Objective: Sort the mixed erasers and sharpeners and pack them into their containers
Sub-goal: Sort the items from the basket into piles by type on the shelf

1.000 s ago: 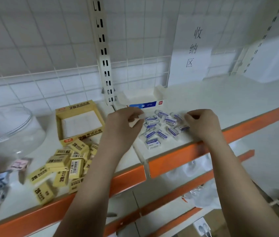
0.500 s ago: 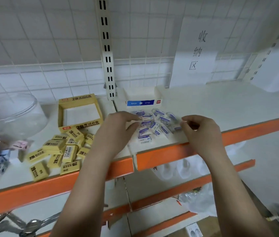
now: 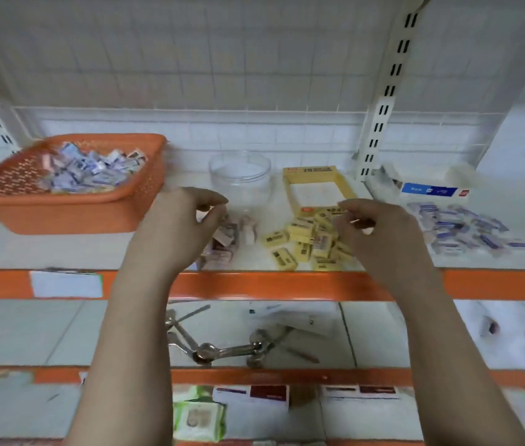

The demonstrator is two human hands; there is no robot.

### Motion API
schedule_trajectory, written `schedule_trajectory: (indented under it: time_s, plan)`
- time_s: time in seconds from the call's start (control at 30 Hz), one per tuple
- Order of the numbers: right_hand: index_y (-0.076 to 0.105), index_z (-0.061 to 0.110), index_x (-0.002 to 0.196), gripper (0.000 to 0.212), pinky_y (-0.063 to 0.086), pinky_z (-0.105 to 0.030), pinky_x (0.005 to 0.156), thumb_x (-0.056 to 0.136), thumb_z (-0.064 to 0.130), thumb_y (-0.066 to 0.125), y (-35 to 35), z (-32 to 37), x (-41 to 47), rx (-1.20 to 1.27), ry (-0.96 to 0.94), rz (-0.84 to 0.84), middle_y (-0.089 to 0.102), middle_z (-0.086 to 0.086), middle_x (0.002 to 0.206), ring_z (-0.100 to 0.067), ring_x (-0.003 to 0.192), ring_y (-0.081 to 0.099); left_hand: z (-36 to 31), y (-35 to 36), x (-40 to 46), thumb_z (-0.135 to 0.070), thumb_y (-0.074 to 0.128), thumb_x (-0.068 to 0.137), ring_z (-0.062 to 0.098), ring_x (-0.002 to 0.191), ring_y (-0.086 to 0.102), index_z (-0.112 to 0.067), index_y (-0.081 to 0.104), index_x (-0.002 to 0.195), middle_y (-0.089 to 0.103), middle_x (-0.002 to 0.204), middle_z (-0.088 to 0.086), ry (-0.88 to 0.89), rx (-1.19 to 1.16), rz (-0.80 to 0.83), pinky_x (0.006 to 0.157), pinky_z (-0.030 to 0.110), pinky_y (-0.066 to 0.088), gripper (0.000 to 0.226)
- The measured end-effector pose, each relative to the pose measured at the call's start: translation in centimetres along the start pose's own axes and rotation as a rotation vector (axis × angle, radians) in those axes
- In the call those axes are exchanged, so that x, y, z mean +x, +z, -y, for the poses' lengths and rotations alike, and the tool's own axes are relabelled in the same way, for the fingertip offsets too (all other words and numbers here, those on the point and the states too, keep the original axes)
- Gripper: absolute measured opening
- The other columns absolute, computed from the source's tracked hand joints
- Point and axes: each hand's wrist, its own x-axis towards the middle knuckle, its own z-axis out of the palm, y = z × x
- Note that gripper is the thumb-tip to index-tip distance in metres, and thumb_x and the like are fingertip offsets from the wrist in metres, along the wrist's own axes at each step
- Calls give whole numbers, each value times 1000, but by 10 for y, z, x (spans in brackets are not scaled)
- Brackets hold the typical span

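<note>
While both hands hovered over the shelf, I logged these points.

Left hand: my left hand (image 3: 179,226) hung at about 9 o'clock of the piles, its fingers (image 3: 214,215) curled toward the thumb; I saw nothing in them.

Right hand: my right hand (image 3: 380,233) sat at 3 o'clock of the yellow pile, fingers bent and loosely closed. Whether they pinched something small I could not tell through the blur.

Task things: the yellow erasers (image 3: 306,244) lay heaped at 6 o'clock of the yellow box (image 3: 314,188). The blue-and-white erasers (image 3: 460,228) were spread at 6 o'clock of the white box (image 3: 431,188). A small pinkish pile (image 3: 225,241) lay in front of the clear jar (image 3: 240,178), partly hidden by my left hand. The orange basket (image 3: 65,207) at 9 o'clock held more mixed pieces.

Risk: I judged the yellow heap sat near the shelf's orange front edge (image 3: 287,284), so a careless sweep could knock pieces off. Motion blur could also make me misjudge a pinch.

Risk two: the piles lay close, so a dropped piece could land in the wrong group.

Change: half a second earlier my hands worked at the blue-and-white erasers; now they had shifted left, and the view had swung to bring the basket in.
</note>
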Motion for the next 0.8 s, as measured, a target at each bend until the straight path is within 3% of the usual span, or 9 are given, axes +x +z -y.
schedule_trajectory:
  time_s: [0.07,0.17,0.33,0.47,0.67,0.8]
  plan:
    - [65,19,118,31,41,-14,81,88,24,63,33,31,-10,-13,-5,4,64,8,95,-9,91,60,44,-34,-6,-19,58,90,8,86,56,-17,69,110,70,106,2,10,56,-1,74,17,36,22]
    - [62,17,122,35,46,-28,90,88,25,63,76,78,-22,-2,12,-10,67,2,108,-13,95,62,108,-85,-8,-19,59,90,14,95,61,-18,70,108,69,108,2,12,155,14,76,18,35,22]
    - [60,15,126,39,39,-20,89,88,25,63,123,156,-23,-58,-22,36,65,-2,119,-13,107,59,176,-150,-9,-21,56,91,16,101,60,-19,69,111,67,113,1,-26,195,53,81,23,40,23]
    - [59,20,126,37,31,-9,77,89,27,62,148,198,-12,-106,-63,81,63,3,120,-9,108,58,205,-171,-8,-24,56,91,14,101,59,-21,68,112,68,111,0,-36,164,40,81,23,39,25]
    - [63,15,120,36,42,-22,89,85,24,64,190,232,37,-179,-211,168,66,-1,116,-14,104,60,238,-180,0,-27,58,89,13,94,60,-22,70,107,69,107,-1,-87,93,-17,83,26,44,23]
    - [67,10,113,31,48,-29,86,85,23,65,231,243,94,-340,-280,390,68,-7,108,-21,98,62,248,-175,16,-25,59,89,14,98,59,-23,70,108,68,110,-1,-99,95,-56,85,27,44,22]
